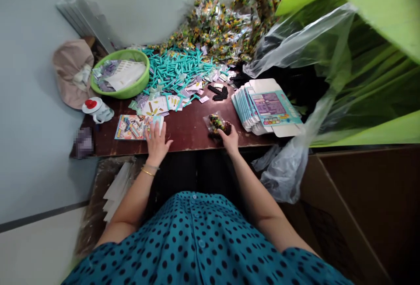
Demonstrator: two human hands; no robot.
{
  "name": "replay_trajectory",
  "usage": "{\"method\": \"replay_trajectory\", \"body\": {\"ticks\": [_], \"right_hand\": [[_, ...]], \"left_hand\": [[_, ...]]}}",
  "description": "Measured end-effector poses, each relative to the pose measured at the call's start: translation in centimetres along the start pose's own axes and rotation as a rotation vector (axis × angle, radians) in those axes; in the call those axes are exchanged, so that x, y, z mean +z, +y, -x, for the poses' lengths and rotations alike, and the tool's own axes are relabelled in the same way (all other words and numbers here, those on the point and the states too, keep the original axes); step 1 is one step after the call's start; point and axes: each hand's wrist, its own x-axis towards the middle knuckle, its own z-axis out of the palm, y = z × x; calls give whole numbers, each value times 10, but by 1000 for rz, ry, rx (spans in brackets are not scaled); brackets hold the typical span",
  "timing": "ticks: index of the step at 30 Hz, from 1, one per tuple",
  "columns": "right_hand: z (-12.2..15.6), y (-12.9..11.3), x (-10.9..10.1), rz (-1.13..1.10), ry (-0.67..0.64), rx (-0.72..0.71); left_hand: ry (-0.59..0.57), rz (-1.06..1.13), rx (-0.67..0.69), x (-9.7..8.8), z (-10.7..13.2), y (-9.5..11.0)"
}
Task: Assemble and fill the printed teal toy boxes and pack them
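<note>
My left hand point(157, 144) lies flat with fingers apart on the right end of a colourful printed flat box point(131, 126) near the table's front edge. My right hand point(230, 140) is closed around a small transparent bag of colourful beads point(215, 122), just above or on the tabletop; a dark, bumpy piece shows by its fingertips. Beyond that hand lie black studded pieces point(219, 93). To its right, a stack of flattened printed boxes point(243, 106) leans over, the top one point(271, 105) lying face up.
Teal sticks point(180, 66) are heaped mid-table, with small packets and printed cards point(155, 106) before them. Bagged beads point(226, 29) pile against the wall. At left stand a green basin point(141, 85) and a lidded mug point(102, 112). Plastic sheeting point(285, 167) hangs from a green bin point(377, 101) at right.
</note>
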Motion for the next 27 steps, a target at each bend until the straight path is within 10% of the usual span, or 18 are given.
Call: {"method": "replay_trajectory", "body": {"ticks": [7,12,27], "right_hand": [[4,19,-1,84,-6,-68],[6,25,-2,107,28,-99],[8,29,-3,120,11,-130]], "left_hand": [[206,63,-112,-45,3,-75],[479,456,-221,-84,32,-76],[634,545,-360,-94,54,-83]]}}
